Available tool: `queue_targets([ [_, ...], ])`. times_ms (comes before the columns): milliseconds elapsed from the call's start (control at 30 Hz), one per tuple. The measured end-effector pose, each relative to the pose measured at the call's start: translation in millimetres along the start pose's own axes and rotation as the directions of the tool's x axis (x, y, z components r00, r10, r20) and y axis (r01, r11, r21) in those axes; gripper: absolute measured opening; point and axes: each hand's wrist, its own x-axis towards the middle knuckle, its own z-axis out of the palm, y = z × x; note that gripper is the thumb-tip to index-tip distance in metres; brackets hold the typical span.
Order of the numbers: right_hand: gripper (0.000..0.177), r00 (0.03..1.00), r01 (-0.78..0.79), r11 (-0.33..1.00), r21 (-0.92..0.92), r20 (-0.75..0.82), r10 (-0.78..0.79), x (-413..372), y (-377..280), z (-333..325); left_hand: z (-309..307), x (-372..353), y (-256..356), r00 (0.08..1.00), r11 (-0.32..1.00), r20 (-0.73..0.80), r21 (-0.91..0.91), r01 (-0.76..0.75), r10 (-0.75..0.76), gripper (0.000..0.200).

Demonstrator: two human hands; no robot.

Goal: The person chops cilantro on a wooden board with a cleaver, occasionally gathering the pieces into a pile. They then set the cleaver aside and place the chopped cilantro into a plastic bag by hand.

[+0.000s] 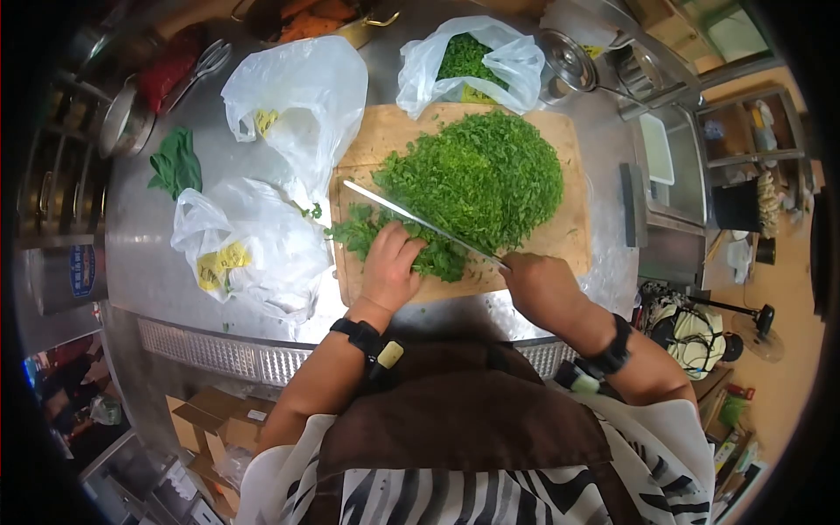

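A long kitchen knife (411,216) is gripped by its handle in my right hand (542,289), at the right front of the wooden cutting board (560,236). Its blade slants up to the left across the leafy green herbs. My left hand (388,271) presses with curled fingers on a small bunch of herbs (444,260) just in front of the blade. Behind the knife, a big heap of chopped herbs (481,171) covers much of the board. Some loose leaves (354,229) lie at the board's left edge.
Two crumpled white plastic bags (297,87) lie left of the board on the steel counter (140,236). Another bag (420,74) behind it holds chopped greens. A dark green cloth (178,162) lies far left. Metal tongs (210,59), a lidded pot (567,61) and a sink (682,157) stand around.
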Motion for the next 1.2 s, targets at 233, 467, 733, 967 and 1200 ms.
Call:
queue_targets([
  [233, 0.011, 0.994, -0.010, 0.995, -0.100, 0.109, 0.021, -13.7, -11.8, -7.0, 2.3, 1.7, -1.4, 0.999, 1.000, -0.037, -0.002, -0.015, 0.015, 0.040],
  [467, 0.010, 0.993, 0.115, 0.992, -0.054, 0.016, -0.114, 26.9, 16.2, 45.5, -1.0, -3.5, -1.9, 1.000, 1.000, -0.010, -0.021, -0.012, 0.012, 0.042],
  [733, 0.013, 0.999, -0.006, 0.997, -0.074, 0.040, 0.009, -27.2, -19.0, -25.5, 0.3, -4.6, -2.8, 1.000, 0.999, 0.012, -0.023, 0.025, -0.024, 0.045],
  [967, 0.007, 0.996, 0.084, 0.994, -0.065, -0.006, -0.085, 21.2, 13.7, 47.8, -5.1, -3.5, 2.0, 0.998, 0.995, 0.027, -0.085, 0.058, -0.055, 0.037],
  [1200, 0.009, 0.995, 0.072, 0.996, -0.046, -0.061, -0.075, 12.0, 3.2, 25.7, -6.4, -5.8, -1.6, 0.998, 0.997, -0.021, 0.053, -0.058, 0.059, 0.033],
])
